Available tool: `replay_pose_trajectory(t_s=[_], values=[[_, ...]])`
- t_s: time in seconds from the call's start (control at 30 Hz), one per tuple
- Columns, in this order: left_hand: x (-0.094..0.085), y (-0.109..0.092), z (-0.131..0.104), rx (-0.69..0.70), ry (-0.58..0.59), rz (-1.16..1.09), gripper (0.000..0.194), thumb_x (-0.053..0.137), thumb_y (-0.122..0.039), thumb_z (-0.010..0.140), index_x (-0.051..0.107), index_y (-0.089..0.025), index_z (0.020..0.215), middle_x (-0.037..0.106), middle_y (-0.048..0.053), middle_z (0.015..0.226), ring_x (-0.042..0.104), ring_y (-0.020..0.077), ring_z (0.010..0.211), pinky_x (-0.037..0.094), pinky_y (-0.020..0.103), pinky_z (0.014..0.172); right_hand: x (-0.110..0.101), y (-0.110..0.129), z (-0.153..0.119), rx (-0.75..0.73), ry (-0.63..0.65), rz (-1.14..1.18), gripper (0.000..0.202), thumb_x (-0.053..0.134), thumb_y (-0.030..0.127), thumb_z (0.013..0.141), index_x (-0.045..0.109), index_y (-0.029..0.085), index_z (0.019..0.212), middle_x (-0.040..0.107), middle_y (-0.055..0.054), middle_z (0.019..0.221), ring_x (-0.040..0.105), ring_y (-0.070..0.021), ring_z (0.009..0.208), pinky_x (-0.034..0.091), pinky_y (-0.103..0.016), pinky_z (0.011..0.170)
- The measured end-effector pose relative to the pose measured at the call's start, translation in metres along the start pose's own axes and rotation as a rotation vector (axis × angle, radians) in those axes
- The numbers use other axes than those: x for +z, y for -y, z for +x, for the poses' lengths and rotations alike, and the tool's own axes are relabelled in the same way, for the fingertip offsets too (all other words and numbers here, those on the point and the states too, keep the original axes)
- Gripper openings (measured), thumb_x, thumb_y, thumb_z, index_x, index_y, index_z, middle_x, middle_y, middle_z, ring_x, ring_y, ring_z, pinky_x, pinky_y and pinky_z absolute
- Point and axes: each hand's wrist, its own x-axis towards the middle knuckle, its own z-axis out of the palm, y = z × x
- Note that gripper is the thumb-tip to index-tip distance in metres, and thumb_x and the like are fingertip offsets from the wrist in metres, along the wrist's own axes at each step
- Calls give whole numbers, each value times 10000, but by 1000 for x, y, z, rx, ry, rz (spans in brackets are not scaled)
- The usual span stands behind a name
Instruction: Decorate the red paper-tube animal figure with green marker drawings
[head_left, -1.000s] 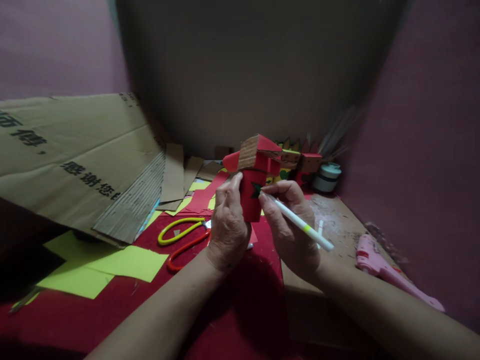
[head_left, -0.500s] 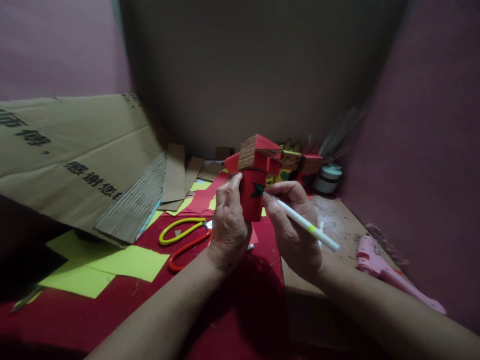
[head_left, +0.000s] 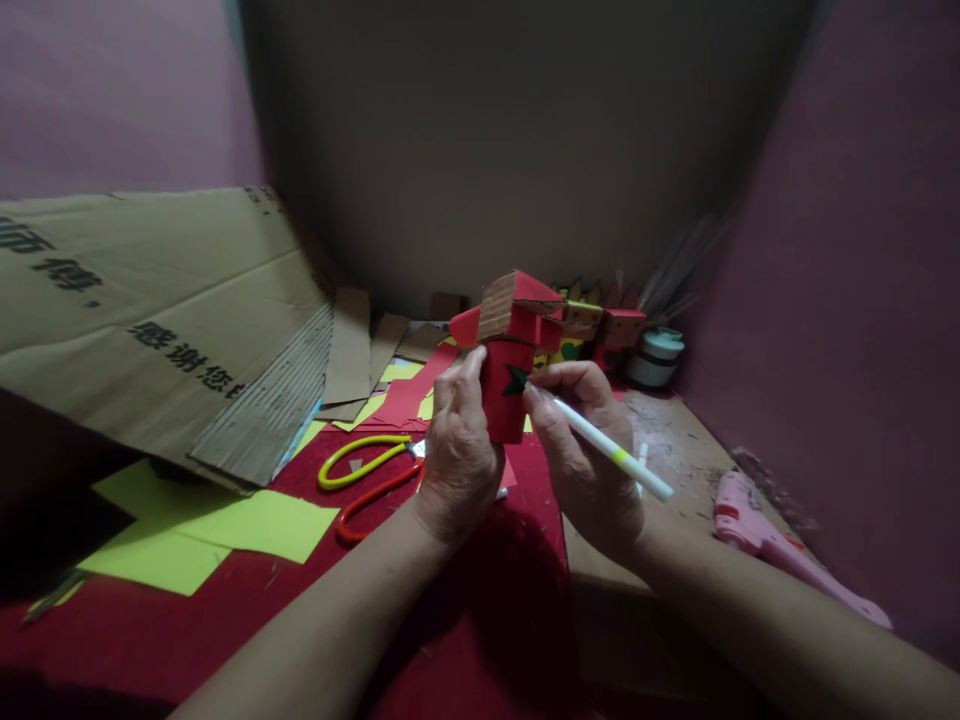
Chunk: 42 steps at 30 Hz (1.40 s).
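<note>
A red paper-and-cardboard figure stands upright in my left hand, whose fingers close around its far left side. Its head is a boxy piece of corrugated cardboard with red paper on it. On the body's front shows a dark green pointed shape. My right hand pinches a white marker pen with a yellow-green band. The pen's tip is hidden by my fingers, which are right at the green shape; whether the tip touches it I cannot tell.
Scissors with yellow and red handles lie left of my hands, near yellow paper sheets. A large cardboard sheet leans at left. Similar figures and a lidded jar stand behind. A pink glue gun lies right.
The marker pen's rear end has shifted very slightly left. Both hands and the figure keep almost the same place.
</note>
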Motion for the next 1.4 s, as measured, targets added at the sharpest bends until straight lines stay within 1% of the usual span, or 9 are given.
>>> replay_pose_trajectory(t_s=[0.23, 0.43, 0.57, 0.77, 0.93, 1.13, 1.4], values=[[-1, -1, -1, 22, 1, 13, 510, 553, -152, 980, 464, -162, 1483, 632, 173, 1285, 607, 283, 1204, 562, 451, 1037, -1, 0, 0, -14, 9, -27, 41, 638, 213, 899, 618, 237, 926, 612, 35, 800, 588, -125, 699, 482, -284, 638], [0, -1, -1, 18, -1, 22, 531, 567, -140, 970, 460, -173, 1489, 627, 168, 1288, 616, 284, 1205, 563, 445, 1037, -1, -1, 0, 5, 26, -5, 68, 641, 193, 892, 619, 241, 936, 623, 33, 810, 602, -126, 698, 489, -280, 630], [-1, -1, -1, 16, 11, 21, 519, 560, -152, 980, 459, -164, 1488, 628, 173, 1288, 608, 281, 1205, 559, 447, 1049, -1, -1, 0, 16, 11, 7, 70, 647, 192, 883, 628, 244, 925, 632, 35, 805, 603, -125, 694, 491, -281, 631], [-1, -1, 1, 20, -7, 6, 501, 559, -132, 971, 491, -186, 1463, 635, 159, 1263, 611, 277, 1188, 565, 454, 1042, 0, -1, 0, 19, -9, 9, 69, 651, 186, 865, 630, 241, 903, 635, 39, 785, 600, -126, 682, 491, -285, 626], [-1, -1, 0, 4, 1, -7, 516, 556, -127, 969, 481, -198, 1474, 636, 153, 1270, 608, 276, 1192, 570, 449, 1033, 0, 0, 0, 30, -14, 0, 65, 650, 187, 869, 625, 243, 892, 630, 38, 780, 593, -128, 681, 487, -288, 623], [0, -1, 0, 22, -10, 12, 522, 561, -135, 974, 459, -202, 1481, 639, 153, 1281, 604, 274, 1181, 569, 458, 1026, 0, 1, 1, 36, -29, 2, 55, 644, 197, 866, 615, 241, 882, 626, 33, 775, 588, -135, 682, 477, -292, 620], [-1, -2, 1, -15, -6, -11, 502, 563, -177, 988, 467, -209, 1480, 640, 151, 1289, 606, 278, 1195, 561, 451, 1030, -1, 1, 0, 23, -23, -11, 57, 638, 190, 879, 611, 235, 902, 627, 40, 771, 584, -128, 664, 469, -276, 601]])
